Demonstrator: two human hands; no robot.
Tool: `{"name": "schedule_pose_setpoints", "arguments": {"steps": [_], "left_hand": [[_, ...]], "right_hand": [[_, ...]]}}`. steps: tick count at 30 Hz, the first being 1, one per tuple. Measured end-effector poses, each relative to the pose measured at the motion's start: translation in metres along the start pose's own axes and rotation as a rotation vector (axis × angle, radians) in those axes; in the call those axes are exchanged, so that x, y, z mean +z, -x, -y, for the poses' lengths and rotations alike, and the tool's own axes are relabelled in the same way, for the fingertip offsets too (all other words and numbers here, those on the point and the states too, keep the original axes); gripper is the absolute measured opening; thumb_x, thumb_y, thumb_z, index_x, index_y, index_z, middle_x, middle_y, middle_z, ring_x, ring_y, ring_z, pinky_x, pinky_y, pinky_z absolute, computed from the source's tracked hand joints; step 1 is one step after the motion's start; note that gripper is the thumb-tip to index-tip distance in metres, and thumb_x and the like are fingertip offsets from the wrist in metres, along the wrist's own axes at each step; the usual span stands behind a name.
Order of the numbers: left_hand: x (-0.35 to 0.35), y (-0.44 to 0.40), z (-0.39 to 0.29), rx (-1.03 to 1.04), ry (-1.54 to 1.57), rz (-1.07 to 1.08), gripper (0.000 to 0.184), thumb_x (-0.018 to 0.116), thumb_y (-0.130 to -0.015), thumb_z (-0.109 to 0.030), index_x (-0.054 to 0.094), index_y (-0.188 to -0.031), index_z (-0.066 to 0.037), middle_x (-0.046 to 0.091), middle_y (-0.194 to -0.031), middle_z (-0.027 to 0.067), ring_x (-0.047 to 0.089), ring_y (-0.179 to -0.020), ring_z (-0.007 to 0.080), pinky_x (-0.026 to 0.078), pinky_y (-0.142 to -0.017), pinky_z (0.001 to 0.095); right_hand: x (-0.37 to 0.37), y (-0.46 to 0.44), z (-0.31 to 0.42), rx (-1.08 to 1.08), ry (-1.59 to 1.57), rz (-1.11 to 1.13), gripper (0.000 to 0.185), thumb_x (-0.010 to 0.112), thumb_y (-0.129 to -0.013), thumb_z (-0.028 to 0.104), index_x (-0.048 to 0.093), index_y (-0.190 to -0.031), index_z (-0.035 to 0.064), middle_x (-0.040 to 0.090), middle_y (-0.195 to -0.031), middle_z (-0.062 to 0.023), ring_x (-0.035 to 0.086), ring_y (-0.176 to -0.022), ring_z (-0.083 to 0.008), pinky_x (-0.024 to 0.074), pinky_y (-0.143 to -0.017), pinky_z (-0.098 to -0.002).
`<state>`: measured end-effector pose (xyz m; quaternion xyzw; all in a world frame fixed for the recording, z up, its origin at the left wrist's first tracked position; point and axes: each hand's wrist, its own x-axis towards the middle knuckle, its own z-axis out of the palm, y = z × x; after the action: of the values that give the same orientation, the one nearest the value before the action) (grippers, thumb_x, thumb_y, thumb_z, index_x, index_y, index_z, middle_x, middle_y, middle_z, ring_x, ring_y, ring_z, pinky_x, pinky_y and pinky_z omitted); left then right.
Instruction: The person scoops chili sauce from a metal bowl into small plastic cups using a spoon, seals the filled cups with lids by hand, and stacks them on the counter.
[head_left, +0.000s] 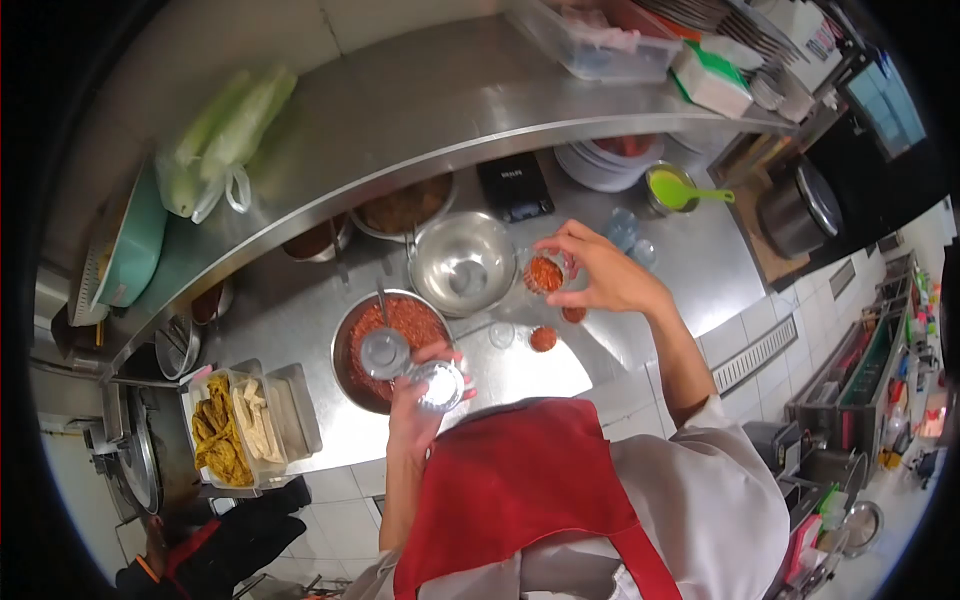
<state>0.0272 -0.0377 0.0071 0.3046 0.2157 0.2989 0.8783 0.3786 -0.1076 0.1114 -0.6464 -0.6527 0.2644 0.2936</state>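
Note:
My right hand pinches a small clear plastic cup of red chunky sauce above the steel counter. My left hand is closed round a shiny clear round plastic piece; whether it is one cup, a stack or lids I cannot tell. Beside that hand, a steel bowl of red sauce has a handled utensil in it, and a translucent round object appears over the sauce. Between my hands, a clear cup and another filled cup stand on the counter. One more filled cup is partly behind my right hand.
An empty steel bowl sits behind the cups, near a black scale. A steel shelf overhangs the back. Food trays stand at left; a green ladle rests in a pot at right. Another person's dark-clothed arm shows at lower left.

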Motion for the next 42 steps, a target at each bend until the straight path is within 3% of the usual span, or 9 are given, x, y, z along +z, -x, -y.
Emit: {"name": "schedule_pose_setpoints", "arguments": {"steps": [4, 10, 17, 21, 22, 29, 32, 35, 42], "left_hand": [[0.040, -0.006, 0.010, -0.077, -0.036, 0.095, 0.082, 0.074, -0.081, -0.029, 0.043, -0.153, -0.002, 0.053, -0.147, 0.0255, 0.072, -0.105, 0.0321, 0.065, -0.086, 0.0491], [0.050, -0.011, 0.037, -0.207, -0.036, 0.276, 0.088, 0.071, -0.084, -0.029, 0.034, -0.159, 0.001, 0.040, -0.159, 0.0263, 0.072, -0.107, 0.0300, 0.065, -0.085, 0.0425], [0.050, -0.016, 0.077, -0.388, -0.159, 0.469, 0.089, 0.074, -0.084, -0.014, 0.029, -0.160, -0.001, 0.034, -0.164, 0.0209, 0.071, -0.108, 0.0303, 0.067, -0.083, 0.0451], [0.022, -0.029, 0.122, -0.171, -0.747, 0.734, 0.077, 0.073, -0.085, -0.010, 0.040, -0.155, -0.001, 0.038, -0.164, 0.0164, 0.055, -0.136, 0.0287, 0.045, -0.115, 0.0439], [0.024, -0.028, 0.131, -0.230, -0.791, 0.666, 0.071, 0.074, -0.082, -0.013, 0.050, -0.147, 0.001, 0.042, -0.163, 0.0152, 0.043, -0.147, 0.0281, 0.033, -0.121, 0.0396], [0.023, -0.040, 0.172, -0.034, -1.288, 0.713, 0.060, 0.075, -0.077, -0.018, 0.064, -0.132, 0.002, 0.030, -0.169, 0.0073, 0.038, -0.150, 0.0306, 0.038, -0.119, 0.0400], [0.029, -0.041, 0.172, -0.041, -1.241, 0.679, 0.048, 0.075, -0.077, -0.019, 0.067, -0.118, 0.007, 0.038, -0.163, 0.0190, 0.045, -0.145, 0.0346, 0.040, -0.117, 0.0406], [0.016, -0.048, 0.185, 0.002, -1.250, 0.620, 0.051, 0.076, -0.077, -0.019, 0.065, -0.122, 0.004, 0.050, -0.152, 0.0184, 0.052, -0.137, 0.0363, 0.043, -0.114, 0.0409], [0.018, -0.047, 0.165, -0.481, -1.056, 0.482, 0.070, 0.078, -0.079, -0.019, 0.056, -0.143, -0.001, 0.061, -0.142, 0.0153, 0.058, -0.129, 0.0257, 0.047, -0.109, 0.0344]], "right_hand": [[0.015, 0.070, 0.005, 0.093, -0.364, 0.073, 0.065, 0.087, -0.079, 0.007, 0.062, -0.139, 0.0070, 0.052, -0.116, -0.0042, 0.055, -0.092, -0.0125, 0.0543, -0.084, -0.0274], [0.022, 0.143, -0.018, 0.168, -0.609, 0.097, 0.066, 0.088, -0.079, 0.008, 0.063, -0.140, 0.0073, 0.053, -0.118, -0.0050, 0.057, -0.092, -0.0127, 0.0541, -0.083, -0.0272], [0.077, 0.161, -0.018, 0.294, -0.201, 0.110, 0.071, 0.091, -0.075, 0.022, 0.062, -0.137, 0.0049, 0.055, -0.116, -0.0107, 0.063, -0.090, -0.0219, 0.0561, -0.085, -0.0338], [0.133, 0.172, -0.057, 0.200, 0.005, -0.055, 0.065, 0.089, -0.072, 0.012, 0.062, -0.129, -0.0030, 0.057, -0.118, -0.0148, 0.063, -0.095, -0.0301, 0.0539, -0.092, -0.0416], [0.142, 0.175, -0.071, 0.196, 0.018, -0.060, 0.062, 0.088, -0.071, 0.007, 0.062, -0.125, -0.0047, 0.057, -0.121, -0.0157, 0.062, -0.099, -0.0310, 0.0546, -0.091, -0.0407], [0.168, 0.182, -0.106, 0.392, -0.248, -0.238, 0.073, 0.077, -0.076, -0.005, 0.053, -0.144, 0.0030, 0.051, -0.136, -0.0160, 0.061, -0.111, -0.0307, 0.0546, -0.094, -0.0395], [0.173, 0.187, -0.108, 0.272, -0.093, -0.315, 0.077, 0.074, -0.078, -0.007, 0.050, -0.150, 0.0065, 0.050, -0.140, -0.0157, 0.062, -0.113, -0.0318, 0.0545, -0.098, -0.0407], [0.192, 0.194, -0.122, 0.141, 0.154, -0.371, 0.076, 0.074, -0.081, -0.002, 0.049, -0.151, 0.0083, 0.047, -0.148, -0.0176, 0.059, -0.119, -0.0348, 0.0531, -0.101, -0.0406], [0.214, 0.191, -0.134, 0.108, 0.352, -0.460, 0.067, 0.079, -0.087, 0.017, 0.053, -0.148, 0.0093, 0.050, -0.148, -0.0202, 0.058, -0.120, -0.0382, 0.0511, -0.100, -0.0460]]}}
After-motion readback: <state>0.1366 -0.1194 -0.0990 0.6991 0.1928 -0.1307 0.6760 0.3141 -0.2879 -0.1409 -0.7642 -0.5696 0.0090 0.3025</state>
